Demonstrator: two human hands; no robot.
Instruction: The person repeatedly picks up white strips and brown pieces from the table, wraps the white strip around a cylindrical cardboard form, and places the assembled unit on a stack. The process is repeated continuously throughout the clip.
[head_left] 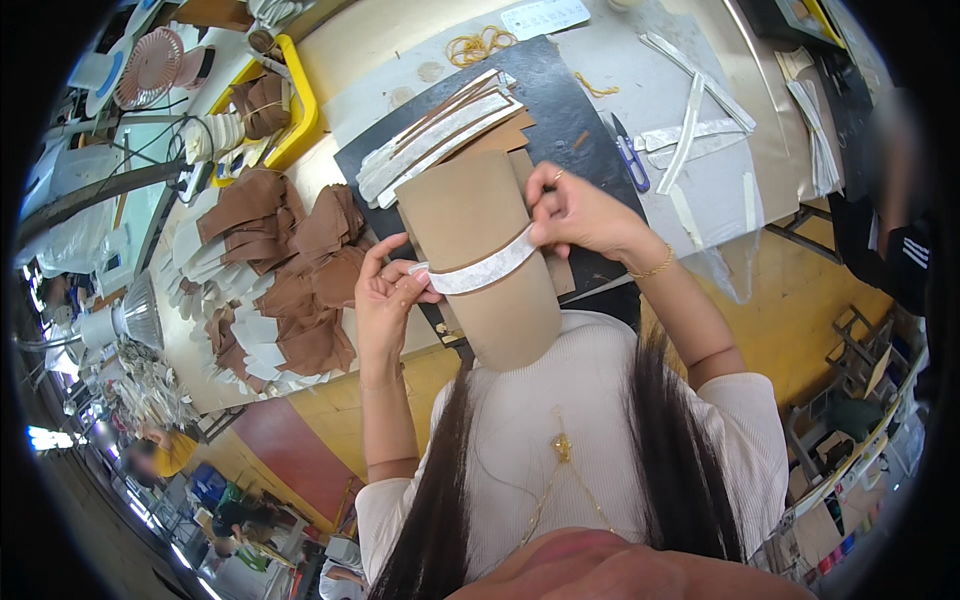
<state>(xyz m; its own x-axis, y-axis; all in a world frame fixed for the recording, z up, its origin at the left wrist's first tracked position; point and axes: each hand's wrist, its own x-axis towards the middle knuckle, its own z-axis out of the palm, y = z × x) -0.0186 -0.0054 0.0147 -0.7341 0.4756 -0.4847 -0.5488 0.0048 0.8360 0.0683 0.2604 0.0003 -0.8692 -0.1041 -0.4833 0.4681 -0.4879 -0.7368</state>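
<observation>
A white strip point(487, 268) with a narrow brown edge is stretched across a large tan, rounded piece point(480, 205) in front of my chest. My left hand point(388, 283) pinches the strip's left end between thumb and fingers. At its other end, my right hand point(575, 215) is closed on the strip, its fingertips at the tan piece's right edge. Behind the tan piece, a stack of white and brown strips point(440, 130) lies on a black board point(565, 85). Whether the white strip touches the tan piece along its middle, I cannot tell.
Left on the table are piles of brown and white cut pieces point(290, 270) and a yellow tray point(305, 95). To the right lie purple-handled thread snips point(632, 160) and loose white strips point(690, 130). Yellow cord point(480, 45) sits at the back. Another person point(905, 220) is at the far right.
</observation>
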